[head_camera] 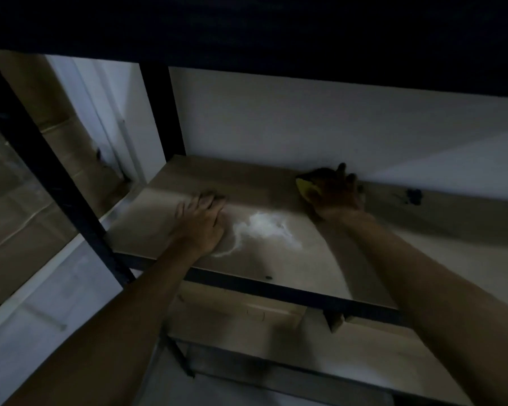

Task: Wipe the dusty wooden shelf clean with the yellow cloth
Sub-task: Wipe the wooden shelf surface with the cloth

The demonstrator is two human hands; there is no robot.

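Note:
The wooden shelf (165,224) lies in dim light inside a black metal rack. A white patch of dust (264,230) marks the board near its middle. My left hand (201,221) rests flat on the board just left of the dust, fingers spread, holding nothing. My right hand (335,190) presses the yellow cloth (304,187) against the board at its back edge, by the white wall. Only a corner of the cloth shows from under the palm.
A black upright post (50,177) stands at the left front and a black front rail (276,288) runs along the shelf edge. A dark upper shelf (247,30) hangs overhead. Cardboard boxes (71,148) sit left of the rack. A dark smudge (412,196) marks the back right.

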